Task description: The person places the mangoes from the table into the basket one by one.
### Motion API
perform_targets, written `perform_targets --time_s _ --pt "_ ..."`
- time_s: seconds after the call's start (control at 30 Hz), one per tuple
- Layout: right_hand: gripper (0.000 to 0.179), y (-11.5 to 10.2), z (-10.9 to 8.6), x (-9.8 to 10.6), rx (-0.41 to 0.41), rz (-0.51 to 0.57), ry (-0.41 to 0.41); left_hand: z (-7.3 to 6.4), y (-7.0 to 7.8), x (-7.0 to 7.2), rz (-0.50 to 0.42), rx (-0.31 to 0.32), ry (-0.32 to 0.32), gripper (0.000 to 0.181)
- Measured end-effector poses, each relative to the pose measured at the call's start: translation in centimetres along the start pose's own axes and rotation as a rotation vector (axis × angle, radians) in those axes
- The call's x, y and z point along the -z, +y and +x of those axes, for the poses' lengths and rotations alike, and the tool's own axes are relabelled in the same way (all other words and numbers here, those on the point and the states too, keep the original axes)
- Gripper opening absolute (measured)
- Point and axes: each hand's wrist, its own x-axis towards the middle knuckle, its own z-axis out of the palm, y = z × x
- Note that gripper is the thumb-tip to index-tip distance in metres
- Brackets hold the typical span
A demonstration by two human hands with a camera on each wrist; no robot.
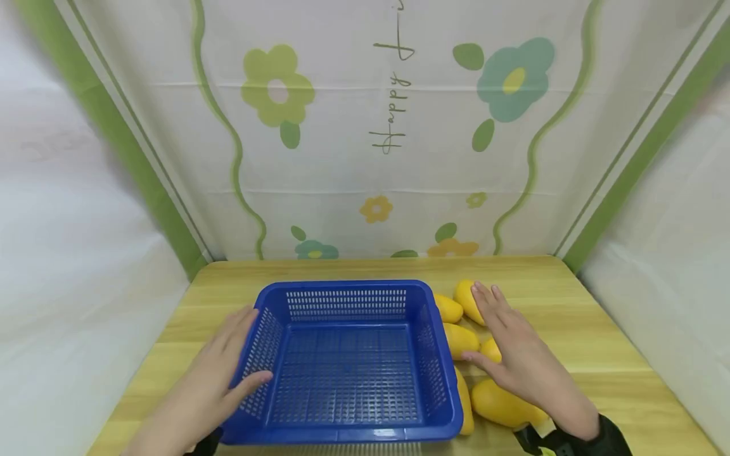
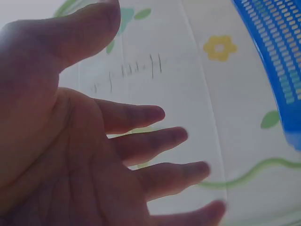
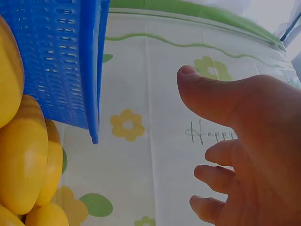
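A blue plastic basket (image 1: 348, 373) with perforated walls stands upright on the table, with nothing inside. Beside its left wall is my left hand (image 1: 213, 373), fingers straight and thumb spread over the rim's edge in the head view; the left wrist view shows the palm and fingers holding nothing. Several yellow mangoes (image 1: 504, 404) lie along the basket's right side, partly hidden by its wall and by my hand. Above them hovers my right hand (image 1: 521, 351), fingers extended and thumb apart. In the right wrist view the mangoes (image 3: 23, 155) sit close to the basket wall (image 3: 56, 61).
The wood-grain table (image 1: 593, 354) extends to both sides of the basket. A white cloth backdrop (image 1: 342, 164) with printed flowers rises behind the table's far edge, and white side panels (image 1: 74, 266) enclose it left and right.
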Motion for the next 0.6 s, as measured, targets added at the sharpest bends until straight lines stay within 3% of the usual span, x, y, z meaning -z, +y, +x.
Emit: perform_targets --time_s 0.1,0.23,0.4,0.5,0.6 --pt "0.099 0.7 -0.4 0.0 -0.010 0.034 -0.012 -0.3 -1.6 0.3 0.004 0.034 -0.035 0.090" --pt "0.092 2.0 -1.5 0.0 -0.056 0.064 -0.053 0.0 -3.5 0.4 -0.049 0.088 -0.132 0.085" --pt "0.075 3.6 -3.0 0.2 -0.100 -0.005 -0.107 0.8 -5.4 -0.2 -0.102 0.113 -0.208 0.082" --pt "0.058 4.4 -3.8 0.1 -0.089 -0.057 -0.136 0.9 -6.5 -0.5 -0.093 0.125 -0.232 0.081" --pt "0.046 5.1 -4.6 -0.1 -0.082 -0.087 -0.196 1.2 -7.3 -0.8 -0.154 0.135 -0.288 0.078"
